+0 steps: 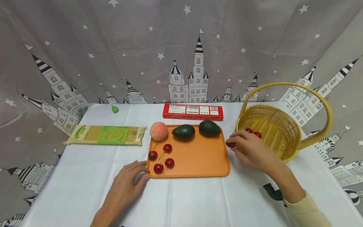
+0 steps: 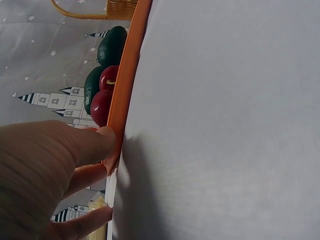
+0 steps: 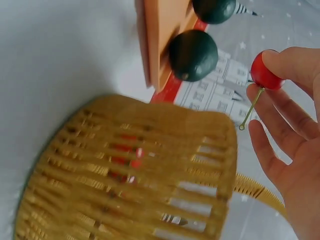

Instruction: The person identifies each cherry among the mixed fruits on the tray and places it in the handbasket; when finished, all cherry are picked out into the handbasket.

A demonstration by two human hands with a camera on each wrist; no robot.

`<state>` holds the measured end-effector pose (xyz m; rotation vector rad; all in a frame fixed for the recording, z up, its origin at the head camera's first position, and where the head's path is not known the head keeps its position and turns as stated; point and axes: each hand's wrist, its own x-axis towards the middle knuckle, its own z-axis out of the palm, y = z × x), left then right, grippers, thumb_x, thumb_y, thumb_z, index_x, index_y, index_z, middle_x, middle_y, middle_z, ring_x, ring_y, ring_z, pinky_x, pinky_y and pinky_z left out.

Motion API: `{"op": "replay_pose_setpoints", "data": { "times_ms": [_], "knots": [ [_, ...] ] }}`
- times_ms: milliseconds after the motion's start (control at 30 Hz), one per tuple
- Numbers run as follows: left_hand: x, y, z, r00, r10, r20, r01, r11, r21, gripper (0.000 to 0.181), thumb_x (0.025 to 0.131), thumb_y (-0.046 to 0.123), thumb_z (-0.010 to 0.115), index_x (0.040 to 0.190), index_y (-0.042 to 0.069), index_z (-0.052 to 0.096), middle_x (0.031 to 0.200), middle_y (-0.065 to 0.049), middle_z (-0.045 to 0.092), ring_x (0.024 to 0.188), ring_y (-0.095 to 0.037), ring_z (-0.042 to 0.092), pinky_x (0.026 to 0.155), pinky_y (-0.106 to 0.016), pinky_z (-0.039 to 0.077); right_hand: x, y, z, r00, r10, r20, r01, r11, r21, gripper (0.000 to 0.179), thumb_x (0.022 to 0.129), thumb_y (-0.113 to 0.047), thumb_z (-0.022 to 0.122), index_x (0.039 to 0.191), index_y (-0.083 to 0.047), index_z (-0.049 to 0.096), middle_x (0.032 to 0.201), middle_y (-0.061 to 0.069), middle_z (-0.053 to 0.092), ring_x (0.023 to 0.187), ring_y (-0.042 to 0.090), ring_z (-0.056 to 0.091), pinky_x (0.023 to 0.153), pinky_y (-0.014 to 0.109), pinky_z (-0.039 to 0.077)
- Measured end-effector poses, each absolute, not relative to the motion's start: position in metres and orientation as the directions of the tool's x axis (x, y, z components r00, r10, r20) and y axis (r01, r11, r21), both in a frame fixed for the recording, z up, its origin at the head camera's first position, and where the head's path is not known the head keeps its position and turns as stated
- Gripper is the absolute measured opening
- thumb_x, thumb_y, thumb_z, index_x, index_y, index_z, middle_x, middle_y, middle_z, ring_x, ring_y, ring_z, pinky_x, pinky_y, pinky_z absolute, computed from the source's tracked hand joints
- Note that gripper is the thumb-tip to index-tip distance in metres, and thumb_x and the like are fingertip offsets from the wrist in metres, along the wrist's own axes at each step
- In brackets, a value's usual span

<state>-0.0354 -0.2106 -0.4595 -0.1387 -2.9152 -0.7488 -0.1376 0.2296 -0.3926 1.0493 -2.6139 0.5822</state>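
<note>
Passage noted above the bare right part of the flat orange rectangular tray (image 1: 201, 157), lower centre. Obstruction: arched yellow woven handle (image 1: 327, 113) spanning the round yellow woven basket (image 1: 293, 132), frame right.

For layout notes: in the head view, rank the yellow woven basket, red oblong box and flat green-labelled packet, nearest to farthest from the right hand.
1. Yellow basket, overlapped by the right hand.
2. Red box, behind the orange rectangular tray.
3. Green-labelled packet, left of the tray.
</note>
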Motion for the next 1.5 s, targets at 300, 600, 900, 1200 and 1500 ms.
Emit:
{"op": "replay_pose_setpoints", "data": {
  "times_ms": [300, 600, 900, 1200, 1500],
  "knots": [
    [-0.035, -0.211, -0.459, -0.988, 0.053, 0.144, 0.115, 0.877, 0.467, 0.018, 0.089, 0.015, 0.09, 0.103, 0.019, 0.08, 0.136, -0.008, 0.074, 0.134, -0.038, 0.062, 0.113, -0.065, 0.049, -0.14, 0.254, -0.393, -0.736, -0.542, 0.407, -0.663, 0.7, -0.266, 0.042, 0.082, -0.001, 0.091, 0.12, -0.014, 0.077, 0.121, 0.003, 0.07, 0.109, 0.024, 0.069, 0.091, 0.05, 0.064],
    [-0.035, -0.21, -0.459, -0.99, 0.049, 0.134, 0.107, 0.878, 0.467, 0.019, 0.089, 0.017, 0.091, 0.104, 0.018, 0.08, 0.136, -0.009, 0.073, 0.134, -0.038, 0.062, 0.113, -0.065, 0.049, -0.14, 0.278, -0.397, -0.782, -0.478, 0.399, -0.599, 0.752, -0.274, 0.044, 0.083, 0.0, 0.09, 0.122, -0.015, 0.077, 0.121, 0.006, 0.07, 0.108, 0.028, 0.068, 0.087, 0.053, 0.064],
    [-0.035, -0.208, -0.458, -0.992, 0.041, 0.119, 0.092, 0.882, 0.462, 0.02, 0.089, 0.018, 0.091, 0.106, 0.018, 0.081, 0.137, -0.009, 0.073, 0.136, -0.038, 0.061, 0.114, -0.065, 0.048, -0.141, 0.294, -0.406, -0.788, -0.443, 0.428, -0.576, 0.775, -0.26, 0.044, 0.078, 0.003, 0.092, 0.117, -0.012, 0.077, 0.115, 0.006, 0.069, 0.101, 0.026, 0.07, 0.082, 0.051, 0.065],
    [-0.034, -0.209, -0.458, -0.994, 0.031, 0.104, 0.076, 0.883, 0.464, 0.021, 0.088, 0.02, 0.092, 0.106, 0.019, 0.081, 0.138, -0.009, 0.072, 0.136, -0.037, 0.061, 0.115, -0.065, 0.048, -0.151, 0.31, -0.418, -0.793, -0.435, 0.426, -0.571, 0.775, -0.272, 0.045, 0.078, 0.003, 0.093, 0.116, -0.014, 0.077, 0.113, 0.004, 0.069, 0.099, 0.024, 0.07, 0.083, 0.018, 0.058],
    [-0.035, -0.209, -0.459, -0.992, 0.035, 0.122, 0.089, 0.881, 0.465, 0.021, 0.088, 0.019, 0.092, 0.106, 0.019, 0.081, 0.137, -0.008, 0.073, 0.135, -0.037, 0.061, 0.114, -0.065, 0.049, -0.163, 0.32, -0.424, -0.843, -0.409, 0.349, -0.518, 0.791, -0.325, 0.039, 0.083, 0.003, 0.089, 0.117, -0.011, 0.076, 0.113, 0.01, 0.07, 0.102, 0.031, 0.069, 0.083, 0.057, 0.064]
  ]
}}
